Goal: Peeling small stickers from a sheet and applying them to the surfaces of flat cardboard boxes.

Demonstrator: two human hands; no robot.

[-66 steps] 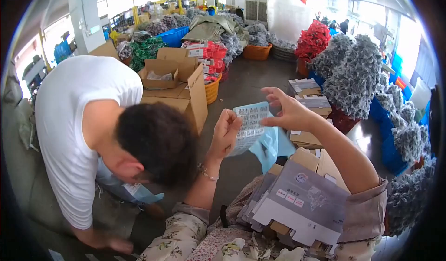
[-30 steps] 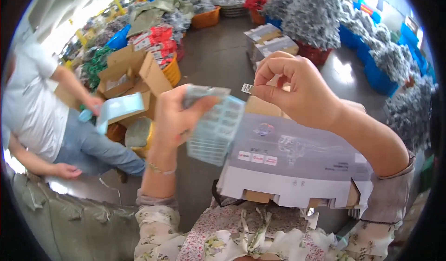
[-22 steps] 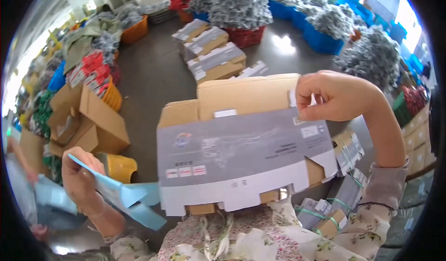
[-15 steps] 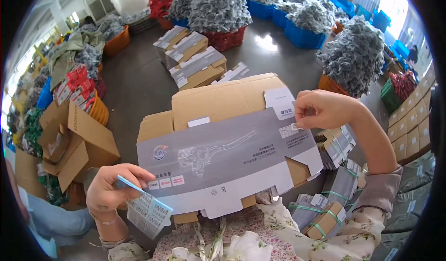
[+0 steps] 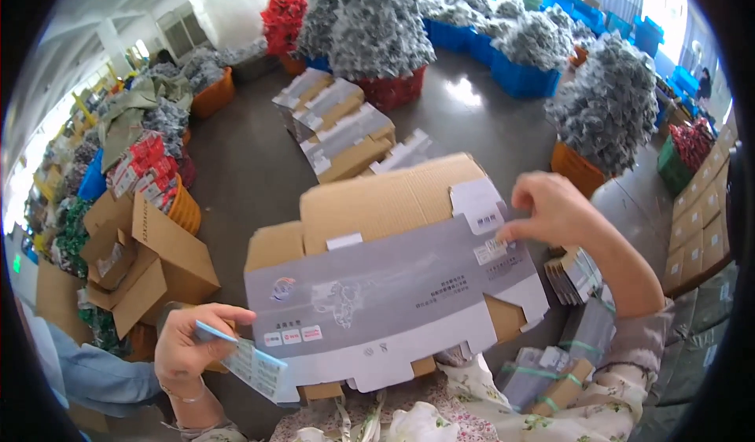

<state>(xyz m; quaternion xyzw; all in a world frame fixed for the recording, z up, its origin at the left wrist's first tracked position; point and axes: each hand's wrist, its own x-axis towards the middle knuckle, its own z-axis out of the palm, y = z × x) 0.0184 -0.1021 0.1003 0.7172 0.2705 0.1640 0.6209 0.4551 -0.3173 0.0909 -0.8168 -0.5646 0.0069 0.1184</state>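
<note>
A flattened grey printed cardboard box [image 5: 393, 285] lies across my lap, its white flaps toward me and brown cardboard [image 5: 385, 198] showing behind it. My left hand [image 5: 193, 344] grips a folded sheet of labels [image 5: 258, 370], pale blue and white, at the box's near left corner. On the box's right part sits a small white label [image 5: 491, 250]. My right hand [image 5: 554, 210] hovers just beside that label, thumb and forefinger apart, with nothing visible between them. Its other fingers are partly hidden.
Bundled flat boxes [image 5: 543, 379] with green straps lie at my right. Stacked grey boxes [image 5: 346, 139] stand ahead on the floor. An open brown carton [image 5: 161, 273] is at left, near another person's blue sleeve [image 5: 102, 371]. Heaped baskets [image 5: 393, 88] stand beyond.
My right thumb and forefinger have come off the white label and spread apart. The view has shifted, so the box appears lower and further right. My left hand still holds the label sheet.
</note>
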